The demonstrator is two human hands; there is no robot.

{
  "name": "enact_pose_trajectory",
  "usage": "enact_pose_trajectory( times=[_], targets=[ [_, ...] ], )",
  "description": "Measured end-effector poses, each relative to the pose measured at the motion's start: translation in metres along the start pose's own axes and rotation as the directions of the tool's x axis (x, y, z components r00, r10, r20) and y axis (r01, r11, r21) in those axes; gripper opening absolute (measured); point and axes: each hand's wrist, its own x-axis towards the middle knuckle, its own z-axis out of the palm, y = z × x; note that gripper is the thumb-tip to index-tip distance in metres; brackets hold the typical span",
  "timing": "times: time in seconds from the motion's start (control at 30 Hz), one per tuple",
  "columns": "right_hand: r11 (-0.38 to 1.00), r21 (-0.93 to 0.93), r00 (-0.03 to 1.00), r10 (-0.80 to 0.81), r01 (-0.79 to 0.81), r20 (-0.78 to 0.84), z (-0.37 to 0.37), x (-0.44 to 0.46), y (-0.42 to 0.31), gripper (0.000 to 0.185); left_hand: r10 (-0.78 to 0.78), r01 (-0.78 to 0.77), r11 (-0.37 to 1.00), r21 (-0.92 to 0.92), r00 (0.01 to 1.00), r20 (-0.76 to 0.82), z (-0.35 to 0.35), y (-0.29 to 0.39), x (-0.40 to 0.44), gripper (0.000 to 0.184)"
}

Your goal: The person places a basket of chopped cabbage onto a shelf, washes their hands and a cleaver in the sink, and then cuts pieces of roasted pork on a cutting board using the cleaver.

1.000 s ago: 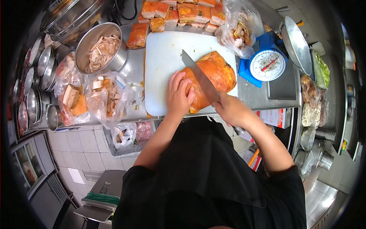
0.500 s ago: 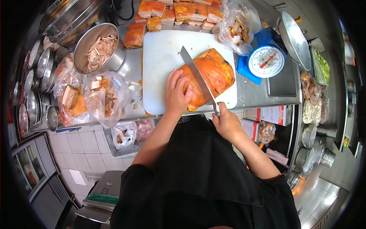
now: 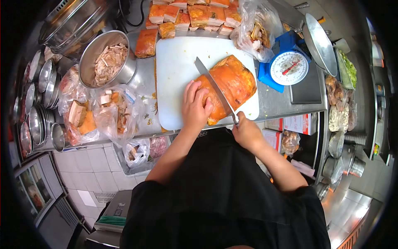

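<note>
A large slab of roast pork (image 3: 237, 81) with orange-brown skin lies on a white cutting board (image 3: 174, 62). My left hand (image 3: 195, 106) rests flat on its left end, fingers spread over the skin. The handle of a long knife (image 3: 213, 83) is in the grip of my right hand (image 3: 247, 133), near the board's front edge. Its blade runs diagonally across the slab, up and to the left, with the tip over the board. Whether the edge has gone into the skin I cannot tell.
Several roast pork blocks (image 3: 203, 16) are piled behind the board. To the right stands a blue scale (image 3: 289, 68). On the left are a metal pot (image 3: 132, 68) of sliced meat, plastic bags (image 3: 114, 110) of pork pieces and stacked metal bowls (image 3: 35, 126).
The knife lies along nearly the same line, its tip slightly lower and further left. My left hand stays on the pork. The whole view has shifted slightly.
</note>
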Motion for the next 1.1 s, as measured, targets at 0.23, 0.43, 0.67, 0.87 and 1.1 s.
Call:
enact_pose_trajectory(
  times=[0.23,0.43,0.67,0.87,1.1],
  targets=[
    [0.999,0.002,0.998,0.051,-0.051,0.027,0.000,0.038,-0.036,0.031,-0.044,0.044,0.999,-0.022,0.999,0.023,-0.001,-0.002,0.006,0.027],
    [0.999,-0.030,0.992,0.033,-0.029,0.119,-0.007,-0.005,0.009,0.041,-0.056,0.058,0.997,-0.053,0.998,0.035,-0.005,-0.005,-0.005,0.027],
    [0.999,0.046,0.999,-0.031,0.029,0.041,-0.012,0.044,0.026,0.039,-0.001,0.002,1.000,-0.023,1.000,0.025,-0.001,-0.003,-0.004,0.029],
    [0.994,0.103,0.993,-0.039,0.028,0.108,-0.051,0.059,0.015,0.037,-0.079,0.042,0.957,0.287,0.990,0.119,0.004,0.050,0.003,0.047],
    [0.956,0.255,0.954,-0.202,0.143,0.223,-0.042,0.056,0.054,0.046,-0.024,-0.365,0.845,0.391,0.704,0.710,-0.082,0.029,0.034,0.073]
  ],
)
